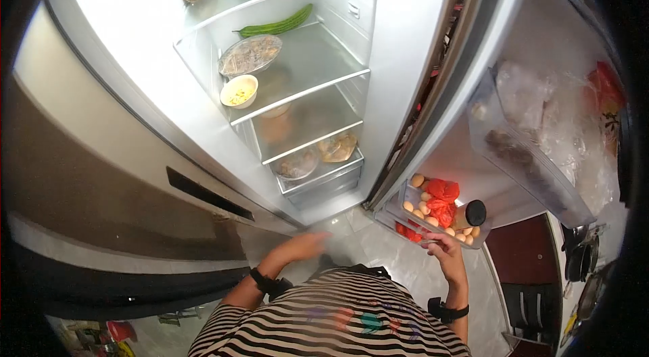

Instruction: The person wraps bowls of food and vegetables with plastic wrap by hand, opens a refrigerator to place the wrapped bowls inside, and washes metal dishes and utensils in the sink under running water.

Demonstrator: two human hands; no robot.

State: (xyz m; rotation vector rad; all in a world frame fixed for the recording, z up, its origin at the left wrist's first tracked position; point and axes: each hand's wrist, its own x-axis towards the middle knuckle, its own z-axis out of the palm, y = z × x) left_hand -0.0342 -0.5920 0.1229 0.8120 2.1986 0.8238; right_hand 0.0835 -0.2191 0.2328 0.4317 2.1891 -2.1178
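My right hand is at the front edge of the lower door bin, its fingers bent around the rim. In that bin lie several brown eggs, a red plastic bag and a jar with a black lid. My left hand is in front of the open refrigerator, low and apart from the shelves. Motion smears its fingers, and I see nothing clearly held in it.
Inside the refrigerator are a green bitter gourd, a covered plate and a white bowl with yellow bits. Bagged items fill an upper door bin. A cabinet and hanging pans stand right.
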